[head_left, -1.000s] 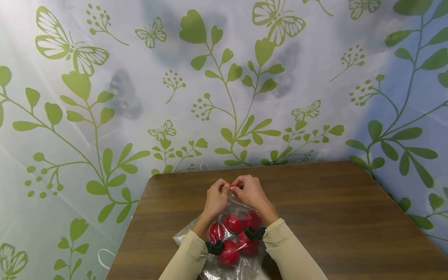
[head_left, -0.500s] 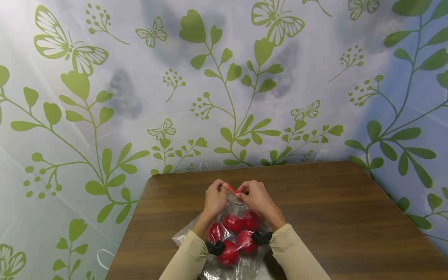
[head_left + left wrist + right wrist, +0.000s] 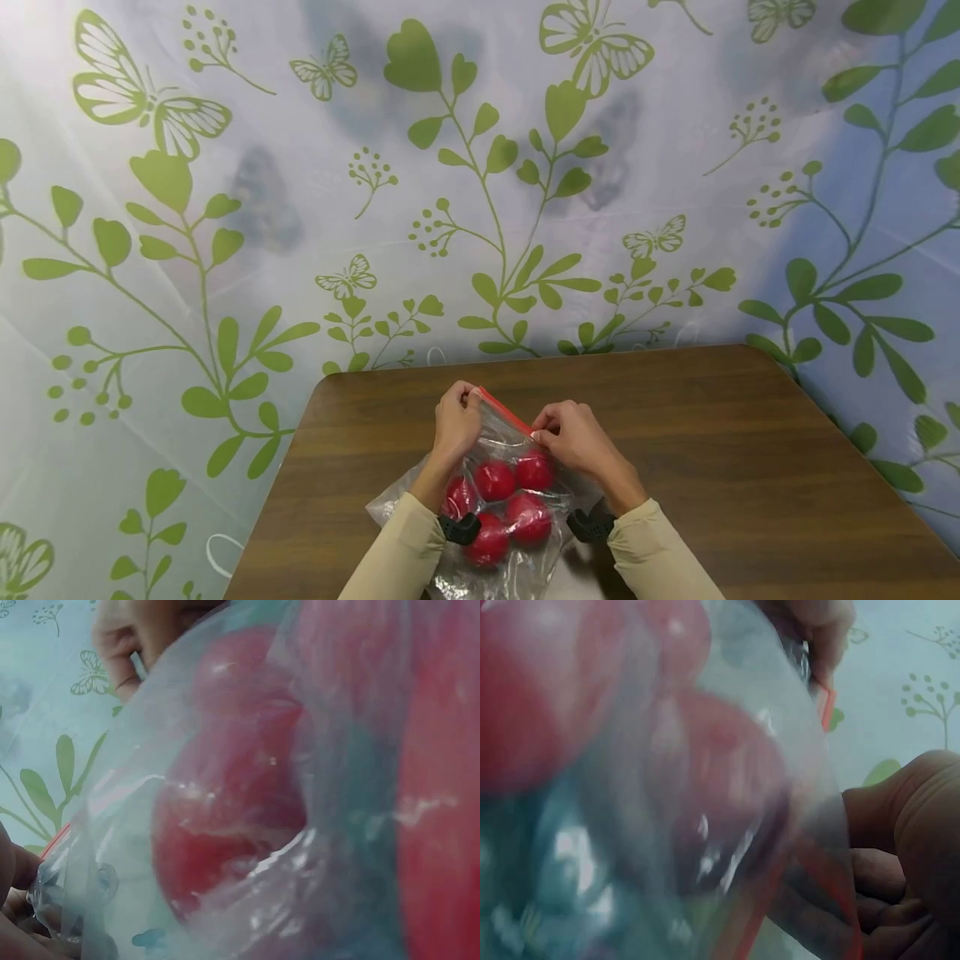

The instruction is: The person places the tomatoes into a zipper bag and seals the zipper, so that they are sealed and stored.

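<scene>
A clear zip bag point(image 3: 393, 498) lies tilted on the table with several glossy red balls point(image 3: 528, 518) inside. Along its top edge runs a red zip strip point(image 3: 506, 410). My left hand point(image 3: 457, 425) pinches the upper left end of the strip between thumb and fingers. Lower and to the right, my right hand point(image 3: 576, 442) pinches the strip's other end. The strip stretches straight between them. In the right wrist view the red balls point(image 3: 712, 780) show through the plastic, with my right hand point(image 3: 900, 862) at the red edge.
The brown wooden table point(image 3: 720, 450) extends to the right and behind the bag. A white curtain with green leaves and butterflies point(image 3: 480, 208) hangs beyond its far edge. Black wrist straps point(image 3: 459, 529) sit near the sleeve cuffs. Something pale point(image 3: 573, 579) lies under the bag's front.
My right hand has slid right and toward me along the zip, away from the left hand, exposing more of the red strip. The left hand has barely shifted.
</scene>
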{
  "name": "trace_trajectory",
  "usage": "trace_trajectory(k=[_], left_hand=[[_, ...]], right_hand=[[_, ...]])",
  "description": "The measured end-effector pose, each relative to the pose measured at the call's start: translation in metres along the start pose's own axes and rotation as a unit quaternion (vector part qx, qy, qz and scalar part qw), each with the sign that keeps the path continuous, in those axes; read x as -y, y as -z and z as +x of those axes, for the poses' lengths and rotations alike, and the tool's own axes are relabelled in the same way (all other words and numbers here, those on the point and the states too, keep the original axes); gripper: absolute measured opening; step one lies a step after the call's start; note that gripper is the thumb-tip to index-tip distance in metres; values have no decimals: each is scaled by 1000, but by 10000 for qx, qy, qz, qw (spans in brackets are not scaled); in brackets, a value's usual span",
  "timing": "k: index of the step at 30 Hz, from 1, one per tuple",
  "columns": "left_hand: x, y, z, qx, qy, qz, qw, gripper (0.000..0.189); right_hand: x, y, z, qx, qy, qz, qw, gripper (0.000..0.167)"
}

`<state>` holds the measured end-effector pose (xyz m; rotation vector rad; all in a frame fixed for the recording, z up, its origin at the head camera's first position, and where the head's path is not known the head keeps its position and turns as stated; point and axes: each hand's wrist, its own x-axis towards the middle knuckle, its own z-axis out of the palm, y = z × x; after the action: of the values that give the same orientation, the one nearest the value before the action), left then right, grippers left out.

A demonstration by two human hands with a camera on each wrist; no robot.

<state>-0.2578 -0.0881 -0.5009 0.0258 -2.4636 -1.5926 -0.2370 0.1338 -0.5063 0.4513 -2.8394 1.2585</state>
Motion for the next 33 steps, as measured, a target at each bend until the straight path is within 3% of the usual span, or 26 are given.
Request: trace_trajectory(k=[5,16,22,23,26,29,30,31,32,33], left_hand=[[-1,5,1,97,81,-57,9999,18],[-5,4,0,-240,285,15,9993,18],[-6,6,0,-325,433,28,9985,17],[-2,5,2,-356,433,44,9984,17],[46,-7,26,-467,196,73,9987,19],[47,-7,26,-489,164,142,9986,20],[58,-10,31,-497,-32,76,9987,22],[46,-8,25,-468,113,129,9988,21],[41,-7,23,-416,135,129,9990,22],[26,-2,14,-400,95,81,9991,21]], right_hand=[[-8,9,-14,133,90,-88,9998,8],[-22,29,-48,175,128,-488,9986,13],[-29,41,-67,381,160,-435,9982,12],[-31,43,-70,421,156,-417,9981,12],[-38,48,-78,473,122,-465,9977,14],[-44,53,-85,530,170,-449,9974,15],[-45,54,-86,545,167,-448,9974,16],[-46,56,-88,567,157,-445,9973,16],[-46,57,-90,579,178,-440,9972,16],[-46,58,-91,585,184,-444,9971,16]])
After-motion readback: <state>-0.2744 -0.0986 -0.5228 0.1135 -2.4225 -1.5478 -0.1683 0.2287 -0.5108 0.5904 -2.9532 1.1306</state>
